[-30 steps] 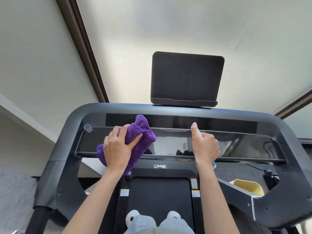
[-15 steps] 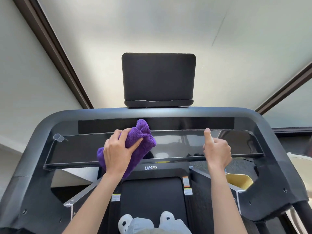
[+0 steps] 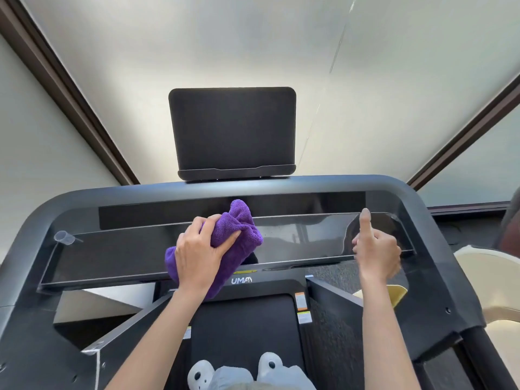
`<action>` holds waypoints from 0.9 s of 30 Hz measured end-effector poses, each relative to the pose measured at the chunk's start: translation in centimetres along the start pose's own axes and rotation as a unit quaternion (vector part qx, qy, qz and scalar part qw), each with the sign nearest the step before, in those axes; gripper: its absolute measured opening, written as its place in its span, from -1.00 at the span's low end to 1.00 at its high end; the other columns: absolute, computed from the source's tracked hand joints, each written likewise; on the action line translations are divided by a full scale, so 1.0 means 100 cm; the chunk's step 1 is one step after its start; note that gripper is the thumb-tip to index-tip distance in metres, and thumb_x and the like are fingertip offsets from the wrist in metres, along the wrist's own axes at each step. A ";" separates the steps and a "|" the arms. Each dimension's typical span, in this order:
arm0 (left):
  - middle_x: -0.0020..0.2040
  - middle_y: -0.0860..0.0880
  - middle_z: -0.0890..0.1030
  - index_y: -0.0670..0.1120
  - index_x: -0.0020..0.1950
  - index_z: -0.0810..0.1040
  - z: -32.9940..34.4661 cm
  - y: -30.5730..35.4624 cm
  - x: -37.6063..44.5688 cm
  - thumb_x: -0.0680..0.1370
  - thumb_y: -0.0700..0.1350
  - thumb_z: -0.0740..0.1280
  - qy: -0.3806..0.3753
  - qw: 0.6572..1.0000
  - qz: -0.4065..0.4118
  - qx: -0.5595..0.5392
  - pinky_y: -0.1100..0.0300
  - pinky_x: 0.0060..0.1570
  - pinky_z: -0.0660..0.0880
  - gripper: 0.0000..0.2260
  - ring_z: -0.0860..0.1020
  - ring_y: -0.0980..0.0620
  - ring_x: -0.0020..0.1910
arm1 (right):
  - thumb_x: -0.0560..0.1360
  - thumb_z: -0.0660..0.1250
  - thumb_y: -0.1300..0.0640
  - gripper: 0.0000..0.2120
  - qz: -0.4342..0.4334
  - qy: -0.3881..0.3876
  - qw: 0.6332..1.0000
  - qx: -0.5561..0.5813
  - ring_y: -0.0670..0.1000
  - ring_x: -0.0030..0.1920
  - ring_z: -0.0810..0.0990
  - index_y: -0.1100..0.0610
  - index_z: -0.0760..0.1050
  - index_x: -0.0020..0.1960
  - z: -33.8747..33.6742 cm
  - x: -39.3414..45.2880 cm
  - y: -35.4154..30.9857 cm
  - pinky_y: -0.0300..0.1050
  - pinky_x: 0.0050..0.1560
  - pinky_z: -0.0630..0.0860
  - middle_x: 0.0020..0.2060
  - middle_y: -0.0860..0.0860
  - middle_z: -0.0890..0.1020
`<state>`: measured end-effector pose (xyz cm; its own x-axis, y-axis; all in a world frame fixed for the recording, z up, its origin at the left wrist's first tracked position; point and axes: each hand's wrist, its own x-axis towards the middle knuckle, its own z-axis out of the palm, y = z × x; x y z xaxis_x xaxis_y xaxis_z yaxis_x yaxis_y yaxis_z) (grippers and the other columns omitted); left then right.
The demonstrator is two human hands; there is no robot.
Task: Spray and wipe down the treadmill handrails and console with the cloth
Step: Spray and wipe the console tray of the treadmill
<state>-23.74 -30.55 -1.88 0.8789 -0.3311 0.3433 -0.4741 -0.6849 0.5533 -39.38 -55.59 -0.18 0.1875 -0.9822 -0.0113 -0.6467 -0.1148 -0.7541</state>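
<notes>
Cloth (image 3: 235, 235), bunched in the left hand's (image 3: 201, 256) grip, had stayed mid-console (image 3: 112, 254); the right hand (image 3: 375, 250), curled, forefinger raised, had slid rightward; whether it held anything, I couldn't tell; wiping seemed barely underway.

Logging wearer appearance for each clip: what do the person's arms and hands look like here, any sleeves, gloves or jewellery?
Both forearms are bare up to the bottom edge of the picture, with no sleeves in view. The left hand and right hand wear no gloves, and no rings, watch or bracelet show on either wrist. The right hand is slightly blurred, so small details there are uncertain.
</notes>
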 end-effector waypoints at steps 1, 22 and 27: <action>-0.10 0.03 0.58 0.01 0.12 0.60 0.002 0.004 0.000 0.46 0.35 0.21 -0.004 1.000 0.001 -0.002 0.06 -0.17 0.45 -0.51 0.54 -0.09 -0.25 | 0.59 0.10 -0.40 -0.24 0.008 0.005 1.000 0.000 0.16 -0.22 0.58 0.22 0.56 -0.39 -0.007 0.005 0.004 -0.03 -0.12 0.29 -0.41 0.06 0.62; -0.08 0.06 0.56 0.04 0.14 0.58 0.021 0.039 -0.009 0.45 0.36 0.22 -0.011 1.000 0.016 -0.020 0.07 -0.15 0.45 -0.52 0.52 -0.08 -0.24 | 0.51 0.03 -0.47 -0.18 -0.004 -0.004 1.000 -0.007 0.14 -0.24 0.58 0.25 0.61 -0.32 -0.021 0.026 0.010 -0.06 -0.23 0.28 -0.38 0.07 0.65; -0.07 0.08 0.55 0.10 0.17 0.55 -0.002 0.017 -0.004 0.45 0.38 0.23 -0.015 0.999 0.033 -0.026 0.07 -0.13 0.47 -0.53 0.52 -0.06 -0.21 | 0.62 0.09 -0.40 -0.28 -0.018 -0.053 0.998 0.024 0.13 -0.23 0.61 0.12 0.56 -0.40 -0.004 -0.001 -0.007 -0.08 -0.21 0.30 -0.44 0.02 0.61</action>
<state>-24.90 -31.39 -0.94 0.8463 -0.3941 0.3584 -0.5327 -0.6260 0.5695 -39.19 -55.50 0.61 0.2890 -0.9560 -0.0507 -0.6030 -0.1406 -0.7852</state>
